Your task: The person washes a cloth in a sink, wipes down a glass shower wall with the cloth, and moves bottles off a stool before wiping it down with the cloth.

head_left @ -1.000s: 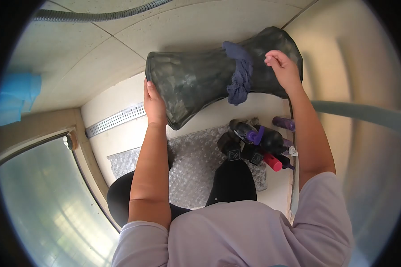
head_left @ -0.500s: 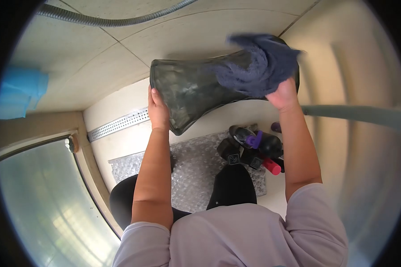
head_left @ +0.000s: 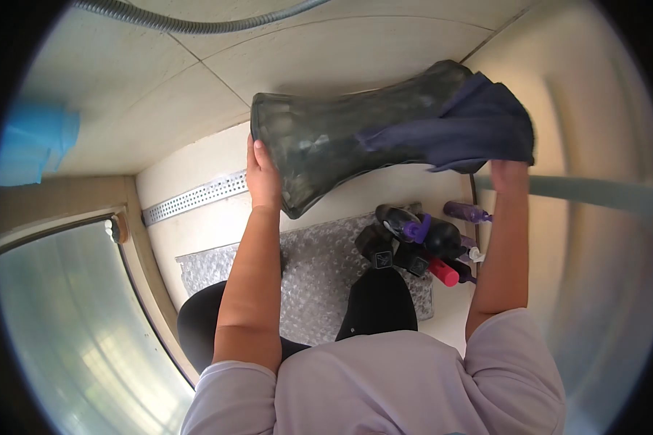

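A dark, see-through, hourglass-shaped stool (head_left: pixel 341 134) with a faceted surface lies sideways in front of me, off the floor. My left hand (head_left: pixel 263 174) grips its left end, thumb showing on the near side. Over the right end is draped a dark blue cloth (head_left: pixel 479 130), with a strip of it trailing toward the middle. My right hand (head_left: pixel 510 176) holds the cloth against that end; most of its fingers are hidden under the fabric.
Several bottles stand on a grey speckled mat (head_left: pixel 312 275), among them one with a purple pump (head_left: pixel 416 230) and a pink-red one (head_left: pixel 443 272). A slotted drain (head_left: pixel 196 201) runs along the wall. A metal hose (head_left: pixel 196 27) hangs above, and a blue cloth-like item (head_left: pixel 40 141) at left.
My right hand and the blue cloth have moved right, out to the far end of the stool. The cloth now lies flatter. My left hand keeps its hold, shifted slightly right.
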Available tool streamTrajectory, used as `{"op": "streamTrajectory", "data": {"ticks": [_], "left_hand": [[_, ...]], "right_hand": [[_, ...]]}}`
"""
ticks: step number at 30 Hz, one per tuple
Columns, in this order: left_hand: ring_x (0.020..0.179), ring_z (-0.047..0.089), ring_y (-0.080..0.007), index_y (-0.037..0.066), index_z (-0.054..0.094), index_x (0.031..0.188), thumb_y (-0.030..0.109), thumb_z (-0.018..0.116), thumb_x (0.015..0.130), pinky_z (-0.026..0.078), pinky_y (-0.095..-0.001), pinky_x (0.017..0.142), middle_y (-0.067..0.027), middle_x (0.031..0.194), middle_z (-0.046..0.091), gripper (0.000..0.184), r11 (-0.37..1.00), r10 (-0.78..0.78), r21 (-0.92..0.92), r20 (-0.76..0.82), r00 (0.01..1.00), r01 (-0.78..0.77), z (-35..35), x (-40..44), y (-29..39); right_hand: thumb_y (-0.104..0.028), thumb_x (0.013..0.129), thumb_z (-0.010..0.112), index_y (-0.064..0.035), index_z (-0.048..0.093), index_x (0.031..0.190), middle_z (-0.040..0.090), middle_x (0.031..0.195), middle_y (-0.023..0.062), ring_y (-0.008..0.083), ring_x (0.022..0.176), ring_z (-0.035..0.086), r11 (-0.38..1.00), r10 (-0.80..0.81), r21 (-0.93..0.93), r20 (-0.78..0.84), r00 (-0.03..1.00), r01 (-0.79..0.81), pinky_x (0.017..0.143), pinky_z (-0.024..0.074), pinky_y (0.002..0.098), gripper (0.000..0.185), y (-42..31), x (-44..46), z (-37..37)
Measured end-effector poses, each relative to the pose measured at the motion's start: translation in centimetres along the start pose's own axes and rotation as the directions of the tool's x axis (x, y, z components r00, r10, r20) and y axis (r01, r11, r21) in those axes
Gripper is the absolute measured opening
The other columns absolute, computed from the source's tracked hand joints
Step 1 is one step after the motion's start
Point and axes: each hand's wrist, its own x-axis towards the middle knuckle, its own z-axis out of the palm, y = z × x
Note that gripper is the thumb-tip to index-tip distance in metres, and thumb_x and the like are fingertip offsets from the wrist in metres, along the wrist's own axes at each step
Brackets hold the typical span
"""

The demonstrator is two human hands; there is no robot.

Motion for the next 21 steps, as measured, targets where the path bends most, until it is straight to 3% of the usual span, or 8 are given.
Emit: {"op": "streamTrajectory", "data": {"ticks": [5, 7, 9, 10, 11, 14, 17, 21], "left_hand": [[0.121, 0.045, -0.0266, 0.007, 0.036, 0.138, 0.046, 0.032, 0.097, 0.034, -0.0313, 0.100, -0.0150, 0.132, 0.047, 0.057, 0.997, -0.013, -0.078, 0.030, 0.999, 0.016, 0.3, 0.2, -0.4], [0.123, 0.042, -0.0248, 0.004, 0.036, 0.138, 0.047, 0.033, 0.096, 0.032, -0.0304, 0.101, -0.0139, 0.135, 0.044, 0.060, 0.985, -0.037, -0.170, 0.031, 0.999, 0.042, 0.5, 0.0, -0.1], [0.123, 0.041, -0.0246, 0.004, 0.034, 0.138, 0.048, 0.033, 0.096, 0.033, -0.0311, 0.102, -0.0141, 0.136, 0.043, 0.061, 0.987, -0.076, -0.144, 0.012, 0.997, 0.076, 0.5, 0.0, -0.4], [0.123, 0.041, -0.0244, 0.004, 0.033, 0.139, 0.048, 0.033, 0.096, 0.033, -0.0313, 0.101, -0.0141, 0.136, 0.042, 0.061, 0.985, -0.089, -0.146, 0.007, 0.996, 0.089, 0.4, 0.2, -0.8], [0.123, 0.041, -0.0242, 0.004, 0.033, 0.139, 0.048, 0.033, 0.096, 0.033, -0.0314, 0.101, -0.0141, 0.135, 0.042, 0.062, 0.984, -0.099, -0.150, 0.004, 0.995, 0.098, 0.5, 0.4, -0.9], [0.123, 0.042, -0.0235, 0.004, 0.031, 0.140, 0.041, 0.032, 0.098, 0.034, -0.0313, 0.100, -0.0143, 0.137, 0.042, 0.055, 0.950, -0.112, -0.287, 0.068, 0.991, 0.127, 0.7, 0.3, -0.1], [0.123, 0.042, -0.0228, 0.003, 0.031, 0.139, 0.039, 0.033, 0.099, 0.035, -0.0311, 0.100, -0.0140, 0.136, 0.043, 0.054, 0.937, -0.087, -0.330, 0.098, 0.991, 0.115, 0.5, 0.8, -1.2], [0.117, 0.048, -0.0269, 0.001, 0.039, 0.134, 0.037, 0.035, 0.098, 0.037, -0.0325, 0.098, -0.0171, 0.128, 0.050, 0.051, 0.988, 0.075, -0.136, 0.001, 0.997, -0.074, 0.5, 1.5, -2.7]], "right_hand": [[-0.024, 0.092, 0.049, -0.0043, 0.051, 0.122, 0.058, 0.118, 0.0098, 0.0240, 0.107, 0.056, 0.885, -0.161, -0.435, 0.048, 0.986, 0.166, 0.095, 0.0439, 0.0370, 0.035, 2.3, 3.6, -3.8], [-0.026, 0.084, 0.053, -0.0038, 0.062, 0.110, 0.059, 0.119, 0.0120, 0.0282, 0.124, 0.043, -0.365, -0.014, -0.806, 0.505, 0.863, 0.466, 0.102, 0.0349, 0.0443, 0.035, 6.2, 8.9, -3.6], [-0.032, 0.076, 0.054, -0.0046, 0.072, 0.091, 0.056, 0.122, 0.0145, 0.0311, 0.137, 0.018, -0.566, 0.242, -0.740, 0.272, 0.932, 0.363, 0.108, 0.0185, 0.0516, 0.036, 5.8, 3.2, 3.4], [-0.039, 0.075, 0.051, -0.0070, 0.074, 0.080, 0.055, 0.125, 0.0154, 0.0304, 0.140, 0.001, -0.371, 0.117, -0.830, 0.404, 0.907, 0.417, 0.109, 0.0057, 0.0550, 0.040, 9.4, 3.1, 3.6], [-0.038, 0.077, 0.051, -0.0123, 0.074, 0.090, 0.031, 0.145, 0.0136, 0.0355, 0.137, 0.013, -0.375, 0.317, -0.857, 0.239, 0.918, 0.353, 0.110, 0.0084, 0.0509, 0.037, 9.8, 1.9, 7.8], [-0.038, 0.081, 0.050, -0.0115, 0.068, 0.105, 0.035, 0.143, 0.0095, 0.0261, 0.136, 0.020, -0.057, 0.371, -0.766, 0.579, 0.726, 0.640, 0.109, 0.0142, 0.0481, 0.040, 14.8, -2.8, 16.4], [-0.029, 0.081, 0.054, -0.0146, 0.055, 0.123, 0.040, 0.140, 0.0061, 0.0184, 0.135, 0.024, 0.182, -0.093, -0.610, 0.770, 0.632, 0.771, 0.108, 0.0180, 0.0483, 0.045, 18.5, -6.4, 19.3], [-0.025, 0.078, 0.054, -0.0110, 0.062, 0.106, 0.053, 0.123, 0.0044, 0.0172, 0.120, 0.042, -0.200, 0.190, -0.445, 0.856, 0.480, 0.873, 0.085, 0.0411, 0.0446, 0.032, 14.8, -3.0, 14.3]]}}
